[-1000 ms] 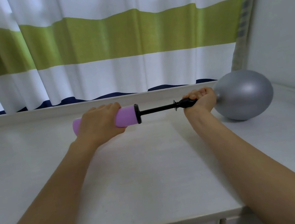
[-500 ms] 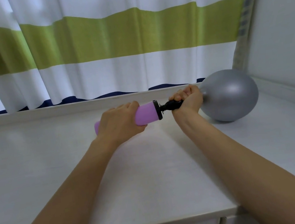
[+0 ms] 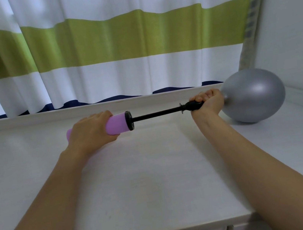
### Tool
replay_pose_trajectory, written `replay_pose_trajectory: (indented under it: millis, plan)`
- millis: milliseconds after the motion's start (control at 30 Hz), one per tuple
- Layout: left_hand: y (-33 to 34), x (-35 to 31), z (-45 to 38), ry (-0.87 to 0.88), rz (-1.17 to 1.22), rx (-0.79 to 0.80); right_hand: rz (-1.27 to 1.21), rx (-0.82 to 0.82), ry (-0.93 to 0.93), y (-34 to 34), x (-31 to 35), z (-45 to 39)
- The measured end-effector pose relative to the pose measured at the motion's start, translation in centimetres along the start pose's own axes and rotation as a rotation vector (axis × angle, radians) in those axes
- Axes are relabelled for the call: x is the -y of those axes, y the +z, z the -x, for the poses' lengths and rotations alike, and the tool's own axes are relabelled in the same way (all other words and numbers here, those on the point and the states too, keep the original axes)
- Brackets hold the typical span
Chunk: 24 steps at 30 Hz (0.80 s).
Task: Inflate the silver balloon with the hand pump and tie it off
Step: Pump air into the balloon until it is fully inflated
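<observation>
Over white table (image 3: 156, 182), left hand (image 3: 89, 133) gripping lilac pump (image 3: 118, 124), right hand (image 3: 206, 102) clenching nozzle against silver balloon (image 3: 255, 94)

The pump (image 3: 118, 123) is gripped by the left hand (image 3: 91, 133); its nozzle and the balloon (image 3: 255, 94) neck are held by the right hand (image 3: 207, 101) above the desk (image 3: 146, 183).

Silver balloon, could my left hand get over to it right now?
Probably not without letting go: the left hand grips the purple pump barrel, and the right hand sits between it and the silver balloon.
</observation>
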<state>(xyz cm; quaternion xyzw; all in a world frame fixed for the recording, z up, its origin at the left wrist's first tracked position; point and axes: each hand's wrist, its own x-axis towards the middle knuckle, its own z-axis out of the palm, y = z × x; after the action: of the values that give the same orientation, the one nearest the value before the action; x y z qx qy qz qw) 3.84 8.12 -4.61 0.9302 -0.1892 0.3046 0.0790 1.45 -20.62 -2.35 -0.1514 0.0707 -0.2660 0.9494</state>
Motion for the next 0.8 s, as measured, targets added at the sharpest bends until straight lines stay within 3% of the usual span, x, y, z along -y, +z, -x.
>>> replay_pose_trajectory:
  millis: [200,467,800]
  plan:
    - [-0.5,-2.8,-0.8,0.13,-0.04,-0.079,-0.048,0.012,0.021,0.1,-0.8,0.5]
    - [0.2,-7.2,-0.7,0.18,-0.045,-0.122,0.02,0.063,0.063,0.8,-3.4,2.4]
    - [0.5,-6.5,-0.8,0.182,-0.002,-0.142,0.057,0.09,0.075,1.1,-2.7,2.2]
